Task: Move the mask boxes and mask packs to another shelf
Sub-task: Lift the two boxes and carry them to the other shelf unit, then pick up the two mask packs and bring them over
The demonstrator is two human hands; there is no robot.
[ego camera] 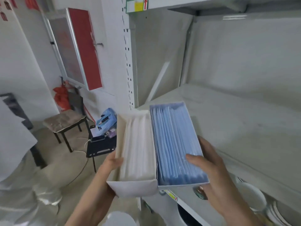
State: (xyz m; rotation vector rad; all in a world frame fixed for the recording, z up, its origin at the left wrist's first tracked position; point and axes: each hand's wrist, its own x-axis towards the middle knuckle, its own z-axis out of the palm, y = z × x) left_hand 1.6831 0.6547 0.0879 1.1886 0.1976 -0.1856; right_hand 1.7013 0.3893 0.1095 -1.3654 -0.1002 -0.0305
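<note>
Two open mask boxes are held side by side over the front left corner of a white shelf [236, 128]. The left box [135, 186] is full of white masks, and my left hand [112, 162] grips its near left side, thumb inside the rim. The right box [179, 186] is packed with blue masks; my right hand [210, 167] holds its near right side with the thumb lying on the masks. The two boxes touch along their long sides.
The slotted shelf upright [128, 62] rises just left of the boxes. White plates [254, 198] sit on the shelf below. To the left stand a cushioned stool [65, 121] and a black stand [101, 147] with a blue mask pack [105, 121].
</note>
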